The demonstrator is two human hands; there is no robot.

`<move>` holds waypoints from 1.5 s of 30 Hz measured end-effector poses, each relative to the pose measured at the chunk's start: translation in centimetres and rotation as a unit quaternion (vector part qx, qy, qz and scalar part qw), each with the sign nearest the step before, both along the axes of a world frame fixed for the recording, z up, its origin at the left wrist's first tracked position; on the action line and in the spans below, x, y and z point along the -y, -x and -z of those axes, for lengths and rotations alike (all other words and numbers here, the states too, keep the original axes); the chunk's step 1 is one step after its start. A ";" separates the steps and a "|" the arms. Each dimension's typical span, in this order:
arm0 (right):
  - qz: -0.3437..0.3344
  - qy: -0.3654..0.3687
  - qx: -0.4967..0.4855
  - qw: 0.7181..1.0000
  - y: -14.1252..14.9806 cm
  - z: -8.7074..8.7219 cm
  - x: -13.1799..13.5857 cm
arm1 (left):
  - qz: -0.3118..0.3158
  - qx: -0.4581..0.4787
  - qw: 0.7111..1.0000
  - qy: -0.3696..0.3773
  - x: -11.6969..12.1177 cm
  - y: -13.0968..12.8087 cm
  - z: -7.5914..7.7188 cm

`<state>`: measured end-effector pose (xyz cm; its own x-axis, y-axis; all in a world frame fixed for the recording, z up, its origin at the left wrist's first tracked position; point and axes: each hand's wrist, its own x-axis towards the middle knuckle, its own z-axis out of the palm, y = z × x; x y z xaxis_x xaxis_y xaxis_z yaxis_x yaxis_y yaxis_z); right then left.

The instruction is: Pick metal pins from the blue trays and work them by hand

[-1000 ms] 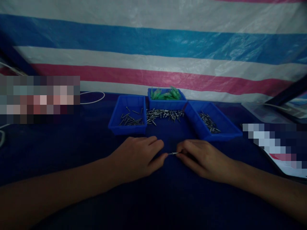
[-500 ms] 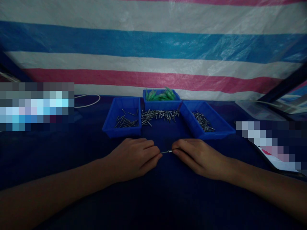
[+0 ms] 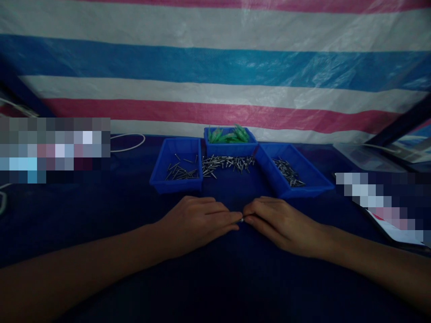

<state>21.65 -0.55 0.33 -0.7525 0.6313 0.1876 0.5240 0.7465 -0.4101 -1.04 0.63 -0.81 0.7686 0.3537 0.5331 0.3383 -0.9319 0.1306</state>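
Observation:
A small silvery blind rivet [image 3: 241, 220] shows only in part, as a bright tip between the fingertips of both hands. My right hand [image 3: 278, 224] pinches its right end with thumb and forefinger. My left hand [image 3: 205, 224] closes around its left part, fingers stretched long, thumb below; the fingers cover most of the thin shaft. Beyond the hands lies a loose pile of similar rivets [image 3: 232, 162]. It sits between a left blue bin [image 3: 177, 186] and a right blue bin [image 3: 311, 186], both holding more of these metal pieces.
A third blue bin [image 3: 230, 149] at the back holds green plastic-looking pieces [image 3: 229, 136]. A dark-edged flat object [image 3: 400, 233], partly blurred out, lies at right. A white cable [image 3: 134, 146] loops at left. Striped sheeting [image 3: 215, 65] hangs behind the dark blue table [image 3: 215, 278].
My left hand has slid right along the rivet, its fingertips now nearly meeting my right hand's and covering the shaft. The whole view has shifted slightly.

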 end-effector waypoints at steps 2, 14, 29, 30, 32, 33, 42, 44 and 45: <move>-0.007 0.001 0.006 1.000 0.0 0.0 0.0 | 0.023 -0.001 1.000 0.003 -0.1 0.0 0.0; -0.068 -0.038 0.030 0.997 -0.2 0.0 -0.3 | 0.029 0.004 0.999 0.019 0.3 -0.2 -0.4; -0.037 -0.084 0.020 0.996 -0.3 0.3 -0.2 | -0.051 -0.071 0.995 -0.056 0.1 -0.4 -0.2; -0.027 -0.082 0.018 0.996 -0.3 0.3 -0.2 | -0.057 -0.081 0.994 -0.049 0.1 -0.4 -0.3; -0.009 -0.077 0.014 0.997 -0.4 0.3 -0.2 | -0.063 -0.098 0.993 -0.036 0.1 -0.4 -0.4; -0.004 -0.074 0.012 0.997 -0.4 0.3 -0.2 | -0.062 -0.102 0.992 -0.031 0.1 -0.4 -0.4; 0.001 -0.076 -0.002 0.997 -0.4 0.4 -0.3 | -0.059 -0.100 0.993 -0.036 0.0 -0.3 -0.7; -0.003 -0.078 0.001 0.997 -0.4 0.3 -0.3 | -0.060 -0.096 0.993 -0.042 0.0 -0.3 -0.5; -0.004 -0.078 0.003 0.997 -0.4 0.3 -0.3 | -0.060 -0.093 0.993 -0.045 0.0 -0.2 -0.5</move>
<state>22.09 -0.25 0.01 -0.7590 0.5881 0.2794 0.5193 0.8056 -0.2851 -0.80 0.58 -0.35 0.8122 0.4054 0.4195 0.4575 -0.8888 -0.0269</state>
